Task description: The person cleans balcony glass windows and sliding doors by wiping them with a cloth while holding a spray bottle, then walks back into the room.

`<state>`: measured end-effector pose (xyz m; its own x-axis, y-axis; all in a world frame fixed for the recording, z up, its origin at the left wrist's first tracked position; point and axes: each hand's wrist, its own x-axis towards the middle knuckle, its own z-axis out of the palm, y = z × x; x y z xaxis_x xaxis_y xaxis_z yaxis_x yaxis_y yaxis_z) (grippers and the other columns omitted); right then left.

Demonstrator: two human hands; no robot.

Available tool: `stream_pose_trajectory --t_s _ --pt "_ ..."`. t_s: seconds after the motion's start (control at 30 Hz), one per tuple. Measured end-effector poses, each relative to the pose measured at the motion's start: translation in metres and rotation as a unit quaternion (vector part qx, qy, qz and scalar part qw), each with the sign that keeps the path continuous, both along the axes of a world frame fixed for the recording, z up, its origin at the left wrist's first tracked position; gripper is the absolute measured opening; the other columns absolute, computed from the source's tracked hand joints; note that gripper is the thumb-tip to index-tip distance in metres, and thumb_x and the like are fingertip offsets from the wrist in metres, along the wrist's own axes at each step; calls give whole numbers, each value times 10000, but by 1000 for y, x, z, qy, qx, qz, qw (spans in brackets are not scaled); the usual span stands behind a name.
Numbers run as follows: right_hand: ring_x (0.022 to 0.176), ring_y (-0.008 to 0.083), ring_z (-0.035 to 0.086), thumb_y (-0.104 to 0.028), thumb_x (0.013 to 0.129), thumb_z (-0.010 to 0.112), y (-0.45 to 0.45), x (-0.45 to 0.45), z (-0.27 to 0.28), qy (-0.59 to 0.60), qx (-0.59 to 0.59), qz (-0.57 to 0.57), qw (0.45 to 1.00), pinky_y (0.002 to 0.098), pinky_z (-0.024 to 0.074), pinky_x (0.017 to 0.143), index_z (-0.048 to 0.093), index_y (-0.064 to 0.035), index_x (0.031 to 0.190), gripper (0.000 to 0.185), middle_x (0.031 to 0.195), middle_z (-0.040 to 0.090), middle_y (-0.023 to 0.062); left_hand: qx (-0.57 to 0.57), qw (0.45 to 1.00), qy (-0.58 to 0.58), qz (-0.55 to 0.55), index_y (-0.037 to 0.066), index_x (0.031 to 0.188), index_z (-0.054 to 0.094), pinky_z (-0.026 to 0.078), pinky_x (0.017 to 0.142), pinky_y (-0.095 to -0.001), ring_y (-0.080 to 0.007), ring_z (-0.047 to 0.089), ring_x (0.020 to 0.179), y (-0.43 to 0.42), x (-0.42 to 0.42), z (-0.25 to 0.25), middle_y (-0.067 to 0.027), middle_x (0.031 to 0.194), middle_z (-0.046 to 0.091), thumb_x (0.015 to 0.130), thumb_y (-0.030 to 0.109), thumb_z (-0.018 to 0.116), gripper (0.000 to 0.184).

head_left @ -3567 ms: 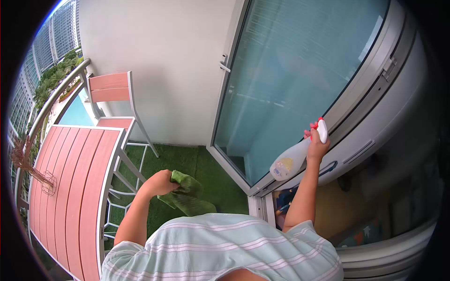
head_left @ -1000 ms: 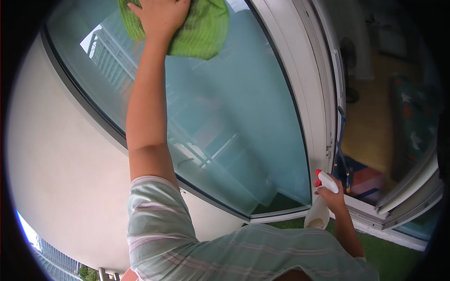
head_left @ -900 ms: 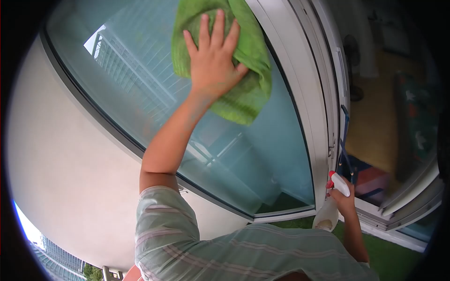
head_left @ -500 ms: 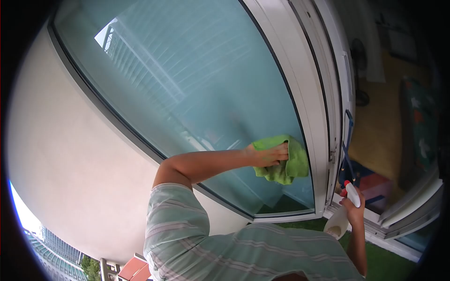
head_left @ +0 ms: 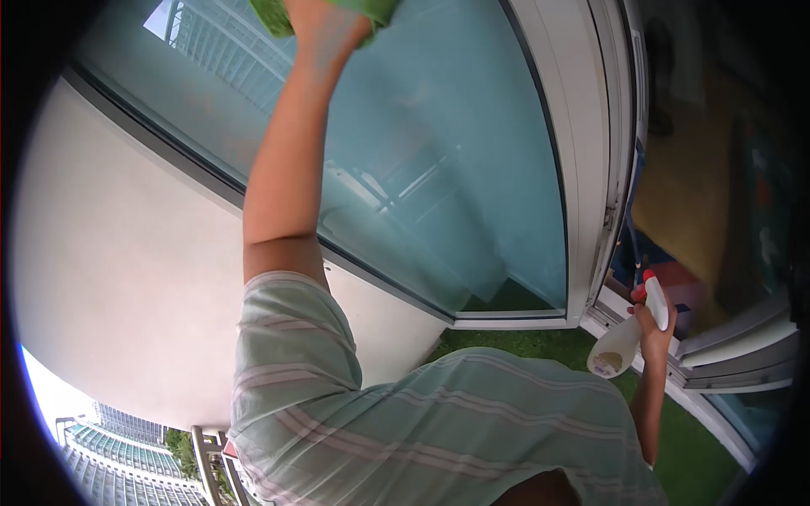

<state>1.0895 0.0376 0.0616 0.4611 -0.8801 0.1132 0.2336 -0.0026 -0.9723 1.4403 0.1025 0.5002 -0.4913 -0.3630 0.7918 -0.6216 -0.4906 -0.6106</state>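
My left hand [head_left: 327,18] is at the top edge of the view, pressing a green cloth [head_left: 380,10] against the large glass pane [head_left: 439,135]. Its fingers are cut off by the frame, and the cloth shows on both sides of the hand. Low on the right, my right hand [head_left: 656,325] grips a spray bottle [head_left: 616,347] by its neck. The bottle is whitish and translucent with a red nozzle, and it hangs tilted beside the door frame.
A white frame [head_left: 582,194] with tracks borders the glass on the right. Beyond it lies a dim room with a fan [head_left: 661,80]. A pale wall [head_left: 126,253] stands at left, green turf [head_left: 523,344] lies below, and tall buildings [head_left: 126,460] show at lower left.
My left hand has swept the cloth up and to the left across the glass, and that arm has straightened. The right hand still holds the spray bottle, with the view shifted slightly.
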Motion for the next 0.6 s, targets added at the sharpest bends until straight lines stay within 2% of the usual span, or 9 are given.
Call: stream_pose_trajectory --t_s 0.1,0.17,0.23,0.27,0.4,0.43,0.47,0.5,0.6 --pt "888 150 564 -51 722 553 4 -3 -1 15 31 4 999 300 519 722 536 12 1226 508 966 592 68 220 969 109 2 115 1252 537 156 1019 -657 -376 391 1202 22 -3 -204 -136 1303 474 750 383 667 583" --pt "902 151 562 -56 710 534 6 -6 2 34 49 -1 998 300 521 732 534 12 1233 528 964 589 65 328 922 174 -107 172 1088 652 278 1000 -555 -315 485 1104 40 36 -347 -111 1217 540 765 402 692 399" --pt "903 151 563 -56 709 536 4 -7 0 36 42 14 998 302 525 727 531 15 1235 531 967 591 72 641 705 301 24 120 1191 559 332 1033 -361 -211 437 1195 74 78 -469 -21 1253 517 895 205 516 312" --pt "903 151 564 -56 708 537 5 -8 0 37 41 20 998 303 526 724 529 16 1235 532 968 592 75 664 709 234 37 130 1224 534 307 1062 -361 -205 385 1249 93 91 -504 -15 1293 481 898 195 496 335" --pt "882 155 572 -48 717 543 14 -10 9 56 34 1 998 304 530 712 526 22 1232 520 958 600 88 677 727 99 65 139 1252 521 219 1122 -364 -196 306 1320 98 87 -463 -3 1345 438 865 197 495 393" --pt "875 155 574 -43 721 543 15 -10 12 63 35 -4 997 305 531 710 526 23 1231 515 956 602 90 621 773 128 17 165 1262 517 201 1124 -432 -214 322 1315 94 98 -438 -7 1342 444 857 253 532 415" --pt "869 156 576 -39 725 543 16 -7 15 66 35 -13 997 305 531 709 526 23 1231 511 955 604 92 569 786 238 -28 202 1262 520 162 1102 -561 -241 357 1288 87 87 -370 -27 1326 459 839 341 585 450" --pt "858 160 581 -25 736 541 18 -6 17 62 35 -24 997 305 529 720 522 26 1234 501 958 609 97 455 878 141 -37 219 1216 559 150 1041 -647 -260 407 1236 80 75 -292 -49 1298 483 794 452 639 489" --pt "858 160 578 -17 737 543 17 8 19 53 8 13 998 302 522 733 523 26 1239 504 962 609 98 207 976 69 25 140 1214 547 194 1019 -621 -325 416 1214 80 78 -65 -126 1284 487 808 527 575 561"
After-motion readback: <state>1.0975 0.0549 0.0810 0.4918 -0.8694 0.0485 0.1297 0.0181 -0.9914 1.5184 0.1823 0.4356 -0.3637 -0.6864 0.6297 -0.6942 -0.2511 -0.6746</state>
